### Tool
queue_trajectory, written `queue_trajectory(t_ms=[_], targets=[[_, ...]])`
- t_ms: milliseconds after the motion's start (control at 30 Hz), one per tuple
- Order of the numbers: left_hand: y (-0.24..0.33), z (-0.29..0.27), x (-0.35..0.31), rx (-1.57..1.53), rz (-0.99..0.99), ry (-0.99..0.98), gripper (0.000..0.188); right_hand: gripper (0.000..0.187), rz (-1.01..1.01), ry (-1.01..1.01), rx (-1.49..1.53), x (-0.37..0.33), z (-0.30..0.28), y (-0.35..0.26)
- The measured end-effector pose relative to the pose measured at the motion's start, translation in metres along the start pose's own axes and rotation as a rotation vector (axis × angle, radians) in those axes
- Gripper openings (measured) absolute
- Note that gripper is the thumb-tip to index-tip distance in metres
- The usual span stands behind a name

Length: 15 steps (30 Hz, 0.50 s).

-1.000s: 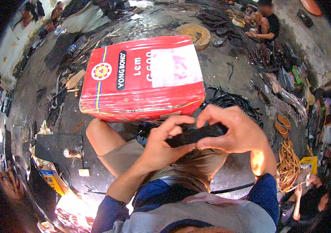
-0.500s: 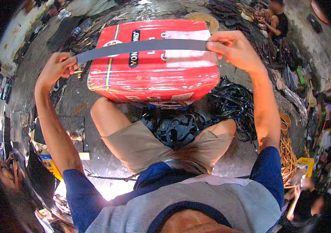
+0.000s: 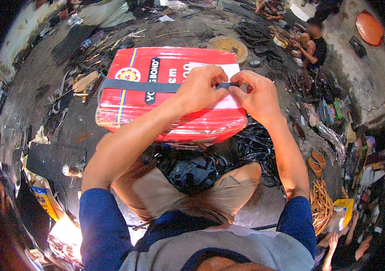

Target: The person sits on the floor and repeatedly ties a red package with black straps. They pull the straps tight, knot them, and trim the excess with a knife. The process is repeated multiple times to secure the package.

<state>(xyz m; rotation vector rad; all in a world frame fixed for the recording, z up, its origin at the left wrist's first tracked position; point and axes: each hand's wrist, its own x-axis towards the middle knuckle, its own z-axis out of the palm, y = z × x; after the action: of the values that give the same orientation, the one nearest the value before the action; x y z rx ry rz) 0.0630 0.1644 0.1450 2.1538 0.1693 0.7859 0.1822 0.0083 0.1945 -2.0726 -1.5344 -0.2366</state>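
Note:
A flat dark grey strip (image 3: 127,86) stretches across the top of a red, plastic-wrapped box (image 3: 136,108) that stands in front of my folded legs. My left hand (image 3: 200,90) reaches over to the right part of the box and pinches the strip between thumb and fingers. Close beside it, my right hand (image 3: 258,97) has its fingertips closed on the right end of the strip. A short dark piece shows between the two hands; the fingers hide the rest of that end. Towards the left, the strip lies free along the box top.
Dark strips heap in a pile (image 3: 194,171) between my legs, and more black bands (image 3: 258,149) lie right of the box. A round tan board (image 3: 228,45) sits behind it. A tan bundle (image 3: 322,205) lies at right. Another person (image 3: 312,47) sits at far right.
My left hand has left the strip's left end and moved right, next to my right hand. The strip has come down onto the box. The head view has shifted.

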Motion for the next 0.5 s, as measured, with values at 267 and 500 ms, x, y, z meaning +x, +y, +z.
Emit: queue_trajectory(t_ms=[267,500], targets=[[0.000,0.003,-0.007,0.097,0.118,0.035,0.020,0.016,-0.119,0.078,0.073,-0.014,0.000,0.013],[-0.010,0.003,-0.003,0.011,0.136,0.020,0.020,0.016,-0.089,-0.007,0.112,-0.007,-0.005,0.016]])
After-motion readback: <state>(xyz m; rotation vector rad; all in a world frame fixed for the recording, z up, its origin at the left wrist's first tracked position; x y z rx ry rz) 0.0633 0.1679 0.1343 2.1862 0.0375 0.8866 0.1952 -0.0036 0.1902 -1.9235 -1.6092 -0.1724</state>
